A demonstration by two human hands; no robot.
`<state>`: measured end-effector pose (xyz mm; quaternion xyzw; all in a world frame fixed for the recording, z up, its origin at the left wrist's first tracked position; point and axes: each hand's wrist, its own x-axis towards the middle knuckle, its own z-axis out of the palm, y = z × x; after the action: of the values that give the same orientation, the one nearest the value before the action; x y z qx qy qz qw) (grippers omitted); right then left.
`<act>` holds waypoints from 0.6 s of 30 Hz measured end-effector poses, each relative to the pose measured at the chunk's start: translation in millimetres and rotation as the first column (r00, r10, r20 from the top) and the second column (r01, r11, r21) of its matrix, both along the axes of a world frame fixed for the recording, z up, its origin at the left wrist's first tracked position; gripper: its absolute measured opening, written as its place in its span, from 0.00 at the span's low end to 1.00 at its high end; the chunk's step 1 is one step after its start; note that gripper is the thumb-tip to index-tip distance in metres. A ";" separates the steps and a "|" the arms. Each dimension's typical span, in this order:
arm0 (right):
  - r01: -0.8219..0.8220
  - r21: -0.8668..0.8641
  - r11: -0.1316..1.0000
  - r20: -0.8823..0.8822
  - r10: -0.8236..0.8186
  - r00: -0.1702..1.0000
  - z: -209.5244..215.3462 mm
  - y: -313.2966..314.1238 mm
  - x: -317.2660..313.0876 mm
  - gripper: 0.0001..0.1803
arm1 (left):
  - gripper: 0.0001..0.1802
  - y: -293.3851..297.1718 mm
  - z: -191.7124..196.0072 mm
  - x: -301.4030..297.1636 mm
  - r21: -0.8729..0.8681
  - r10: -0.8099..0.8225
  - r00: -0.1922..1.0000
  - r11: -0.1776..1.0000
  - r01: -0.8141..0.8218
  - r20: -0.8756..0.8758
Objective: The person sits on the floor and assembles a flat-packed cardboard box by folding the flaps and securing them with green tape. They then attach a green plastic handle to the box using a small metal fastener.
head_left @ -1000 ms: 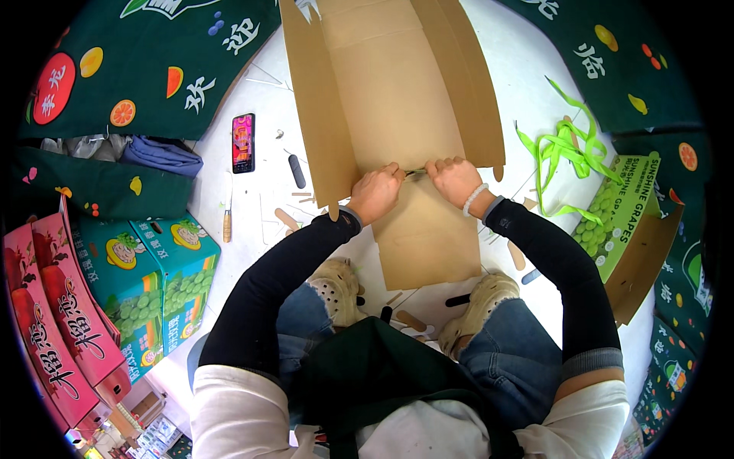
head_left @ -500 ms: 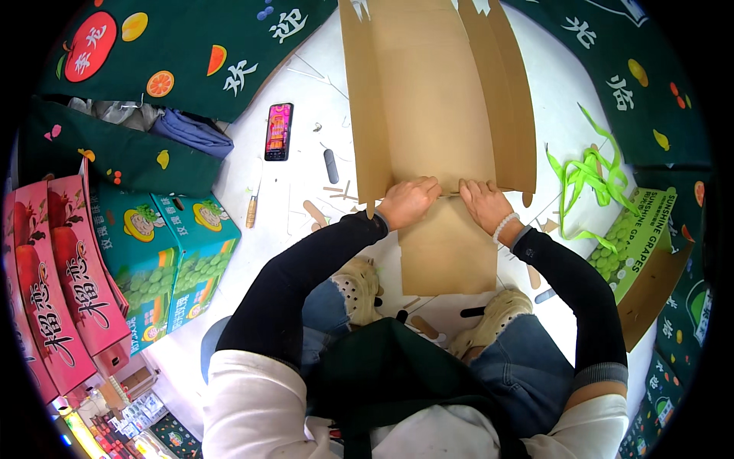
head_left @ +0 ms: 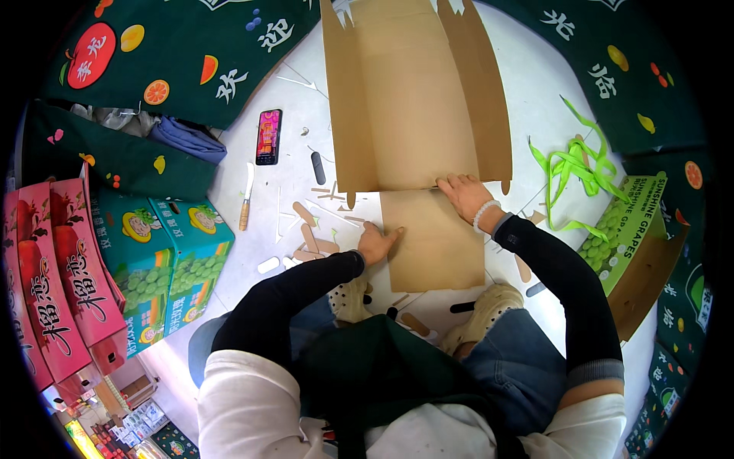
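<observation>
A long brown cardboard box [head_left: 413,107] lies unfolded in front of me, its two long sides standing up. Its near flap [head_left: 437,256] stretches flat toward my feet. At the fold between base and flap, my right hand [head_left: 468,202] is closed on the cardboard edge, fingertips bent over the crease. My left hand [head_left: 376,243] is at the flap's left edge. Its thumb lies on the cardboard, spread away from the index finger; the other fingers are partly hidden.
Cardboard offcuts [head_left: 310,237] litter the white floor on the left, with a knife [head_left: 245,206], a phone [head_left: 268,138] and a dark oblong piece [head_left: 317,167]. Green strapping [head_left: 577,172] lies right, beside a green grape box [head_left: 623,229]. Teal [head_left: 180,260] and pink boxes [head_left: 65,275] stand left.
My left hand has come off the fold and moved down and left to the flap's side edge. The right hand stays at the crease, shifted slightly left in view along with the scene.
</observation>
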<state>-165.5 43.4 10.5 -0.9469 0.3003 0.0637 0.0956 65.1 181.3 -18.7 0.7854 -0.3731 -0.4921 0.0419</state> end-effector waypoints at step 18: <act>-0.046 0.053 0.998 -0.025 0.047 0.999 3.3 -1.8 4.4 0.13 | 0.49 -54.0 35.3 6.5 0.359 0.554 0.642 0.833 -0.422 -0.531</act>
<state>-161.1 41.6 13.8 -0.9499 0.2776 0.0862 0.1147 71.6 127.2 16.6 0.6524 -0.0595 -0.7249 0.2128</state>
